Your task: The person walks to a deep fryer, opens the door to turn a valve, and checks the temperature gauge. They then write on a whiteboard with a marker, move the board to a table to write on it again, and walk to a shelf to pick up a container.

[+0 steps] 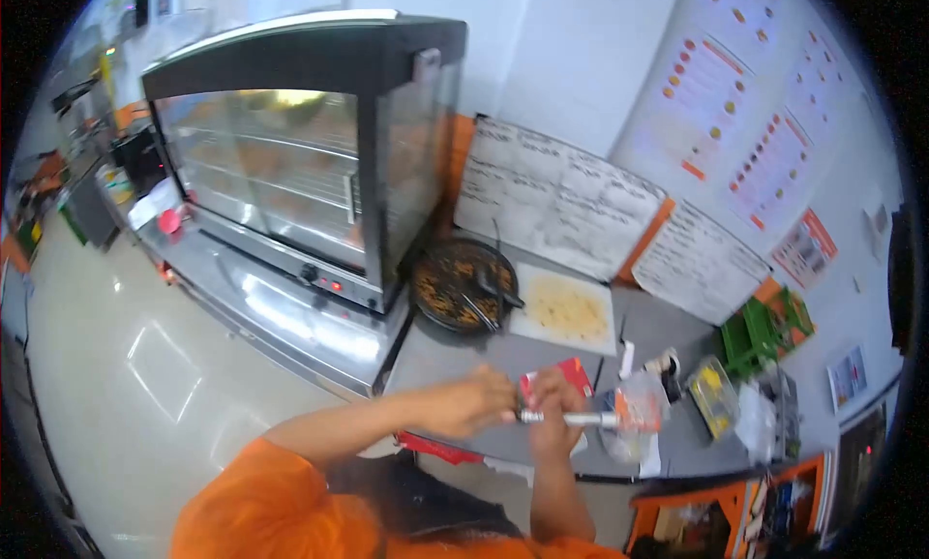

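A slim white stick shaped like a marker pen (588, 419) lies level across my hands above the counter. My right hand (554, 404) is closed round its middle, and its long end sticks out to the right. At the stick's left end, my left hand (472, 402) is closed with the fingertips pinched; motion blur hides the exact grip. Behind my right hand a red packet or card (573, 373) lies on the counter. A clear plastic tub with an orange label (634, 416) stands just past the stick's right end.
A dark pan of food with utensils (463, 283) and a stained white cutting board (563, 309) sit farther back. The glass display warmer (281, 172) stands left. Handwritten whiteboards (552, 191) lean on the wall. A yellow-filled container (713, 396) and green crate (760, 336) stand right.
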A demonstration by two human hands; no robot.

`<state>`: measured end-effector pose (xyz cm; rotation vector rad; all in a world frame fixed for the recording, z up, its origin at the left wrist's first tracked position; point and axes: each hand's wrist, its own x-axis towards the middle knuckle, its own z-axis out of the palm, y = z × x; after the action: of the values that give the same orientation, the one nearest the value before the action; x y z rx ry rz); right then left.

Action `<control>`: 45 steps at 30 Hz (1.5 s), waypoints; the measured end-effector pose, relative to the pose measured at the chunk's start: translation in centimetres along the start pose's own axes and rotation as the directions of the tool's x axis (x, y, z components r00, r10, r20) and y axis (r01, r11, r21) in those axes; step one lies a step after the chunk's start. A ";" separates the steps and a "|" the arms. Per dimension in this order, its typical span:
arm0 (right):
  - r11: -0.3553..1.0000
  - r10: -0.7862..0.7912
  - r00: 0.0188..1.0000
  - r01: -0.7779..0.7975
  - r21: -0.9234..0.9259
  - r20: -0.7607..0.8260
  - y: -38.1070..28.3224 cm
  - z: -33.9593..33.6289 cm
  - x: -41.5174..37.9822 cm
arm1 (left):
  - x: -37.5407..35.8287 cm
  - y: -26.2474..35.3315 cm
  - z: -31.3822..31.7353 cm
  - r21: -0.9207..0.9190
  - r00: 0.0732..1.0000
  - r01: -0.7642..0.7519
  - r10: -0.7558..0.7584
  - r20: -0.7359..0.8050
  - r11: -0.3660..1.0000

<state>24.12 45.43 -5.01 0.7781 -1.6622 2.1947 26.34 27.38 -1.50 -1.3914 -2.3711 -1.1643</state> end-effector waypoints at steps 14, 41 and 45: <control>0.894 0.445 0.842 -0.436 -0.101 0.306 0.4 10.6 6.8 | -18.9 0.2 7.2 -0.994 0.523 0.014 -0.847 0.100 -0.108; -0.079 -0.470 0.794 0.396 -0.915 0.384 -9.8 18.3 57.2 | -62.5 6.5 -21.1 -0.706 -0.259 -0.435 -0.829 -0.496 0.559; 0.166 -0.941 0.338 0.466 -0.869 0.001 -5.7 36.6 33.8 | -67.0 1.3 -26.7 -0.832 -0.325 -0.253 -0.853 -0.407 0.494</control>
<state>8.65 9.09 25.87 0.4355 -1.1886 0.6728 58.24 -35.83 -14.99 0.8407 -0.8055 -2.2091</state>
